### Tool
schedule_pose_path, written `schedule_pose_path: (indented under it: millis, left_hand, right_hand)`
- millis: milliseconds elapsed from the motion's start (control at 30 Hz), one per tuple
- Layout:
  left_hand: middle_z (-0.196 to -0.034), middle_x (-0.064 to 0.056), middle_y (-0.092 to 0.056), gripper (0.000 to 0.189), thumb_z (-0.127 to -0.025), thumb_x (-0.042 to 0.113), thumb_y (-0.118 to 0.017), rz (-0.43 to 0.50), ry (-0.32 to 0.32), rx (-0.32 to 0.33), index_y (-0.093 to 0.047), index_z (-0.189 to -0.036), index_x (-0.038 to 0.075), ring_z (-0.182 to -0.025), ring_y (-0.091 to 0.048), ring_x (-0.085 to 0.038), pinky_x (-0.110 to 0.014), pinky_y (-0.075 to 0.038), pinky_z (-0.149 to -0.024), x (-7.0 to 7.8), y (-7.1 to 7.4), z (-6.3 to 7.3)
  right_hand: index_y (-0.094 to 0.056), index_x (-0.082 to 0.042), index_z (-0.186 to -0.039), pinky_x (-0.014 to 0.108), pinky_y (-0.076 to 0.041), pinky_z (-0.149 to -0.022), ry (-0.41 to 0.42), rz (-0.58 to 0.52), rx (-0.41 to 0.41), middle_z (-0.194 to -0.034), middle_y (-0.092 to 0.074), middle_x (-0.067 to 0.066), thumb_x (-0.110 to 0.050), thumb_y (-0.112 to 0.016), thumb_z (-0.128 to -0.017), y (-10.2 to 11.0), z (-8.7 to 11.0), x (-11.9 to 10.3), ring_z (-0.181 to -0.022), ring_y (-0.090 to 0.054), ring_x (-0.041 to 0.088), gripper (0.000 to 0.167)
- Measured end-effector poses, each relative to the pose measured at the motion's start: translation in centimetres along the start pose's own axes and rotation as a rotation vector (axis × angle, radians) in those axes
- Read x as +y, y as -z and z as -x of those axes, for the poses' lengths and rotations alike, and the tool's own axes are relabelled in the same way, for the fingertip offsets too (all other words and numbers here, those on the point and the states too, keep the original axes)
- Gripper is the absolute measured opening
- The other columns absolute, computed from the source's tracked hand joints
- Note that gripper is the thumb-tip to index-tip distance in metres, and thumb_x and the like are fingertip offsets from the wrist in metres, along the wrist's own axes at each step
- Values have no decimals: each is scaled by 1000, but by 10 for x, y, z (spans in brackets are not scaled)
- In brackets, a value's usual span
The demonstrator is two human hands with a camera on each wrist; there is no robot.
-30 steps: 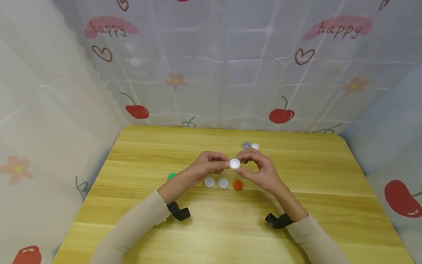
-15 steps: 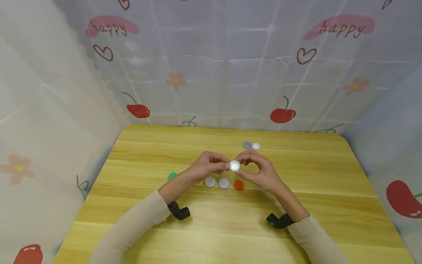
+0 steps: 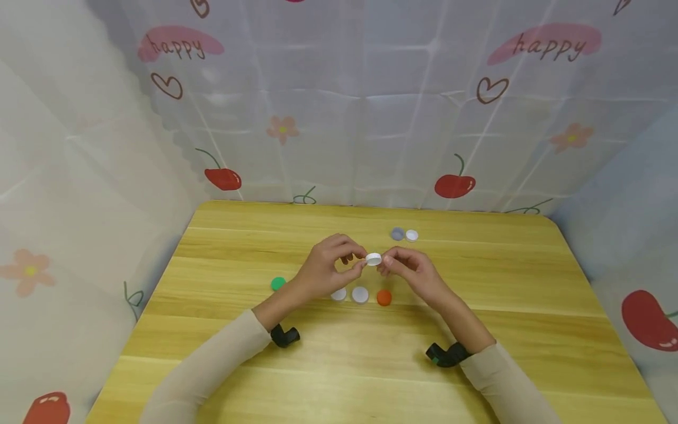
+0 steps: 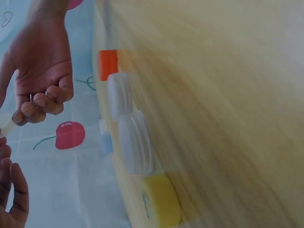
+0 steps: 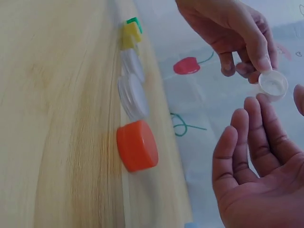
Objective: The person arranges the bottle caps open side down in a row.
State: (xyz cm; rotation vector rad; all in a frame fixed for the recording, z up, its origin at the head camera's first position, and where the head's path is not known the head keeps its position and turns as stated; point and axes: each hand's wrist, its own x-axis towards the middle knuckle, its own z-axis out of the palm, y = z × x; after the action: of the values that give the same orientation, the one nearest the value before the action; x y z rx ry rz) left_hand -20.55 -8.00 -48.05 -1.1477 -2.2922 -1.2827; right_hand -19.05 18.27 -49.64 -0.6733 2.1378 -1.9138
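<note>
In the head view my left hand (image 3: pixel 327 266) pinches a small white bottle cap (image 3: pixel 373 259) between thumb and fingers, raised over the table. The cap is tilted, with its ridged side facing the head camera. The right wrist view shows the hollow inside of the cap (image 5: pixel 273 85). My right hand (image 3: pixel 415 270) is just to its right. Its extended fingertips (image 5: pixel 250 102) are at the cap's lower edge, touching or very close, while the thumb is apart from it. The left wrist view catches the cap (image 4: pixel 6 124) only at its edge.
Below the hands lie an orange cap (image 3: pixel 384 297), two white caps (image 3: pixel 360 295) and a green cap (image 3: pixel 278 284). A yellow cap (image 4: pixel 161 202) is hidden from the head view. Farther back are a grey cap (image 3: pixel 397 234) and a small white one (image 3: pixel 411 235). A printed curtain surrounds the table (image 3: pixel 339 377).
The held white cap has turned from showing its hollow face to showing its side. My left hand has turned and shifted slightly up; my right thumb has come off the cap.
</note>
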Motion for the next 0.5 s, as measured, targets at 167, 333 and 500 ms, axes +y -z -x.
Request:
schedule_pose_path:
  millis: [167,333,500]
  left_hand:
    - [-103,1,-74,12,-94,13,-80,-188,-197,48,-79,-106,13,-89,-65,-13,-18,-55,-75,2,-3,1]
    - [-102,1,-75,13,-93,14,-81,-238,-273,70,-80,-106,12,-91,-66,-12,-20,-54,-74,2,-6,1]
    - [-102,1,-74,14,-92,12,-82,-236,-279,77,-80,-106,12,-87,-65,-11,-18,-52,-71,2,-8,3]
  right_hand:
    - [-68,7,-116,32,-61,-92,-45,-46,-62,-102,-75,-4,-21,-49,-116,-1,-3,3,-99,-71,29,34]
    - [-68,11,-114,29,-59,-92,-33,-94,-79,-99,-76,-7,-18,-51,-114,-3,-4,4,-96,-72,15,33]
    - [-69,12,-113,29,-59,-93,-29,-98,-81,-99,-76,-7,-17,-52,-113,-4,-3,3,-96,-71,11,33]
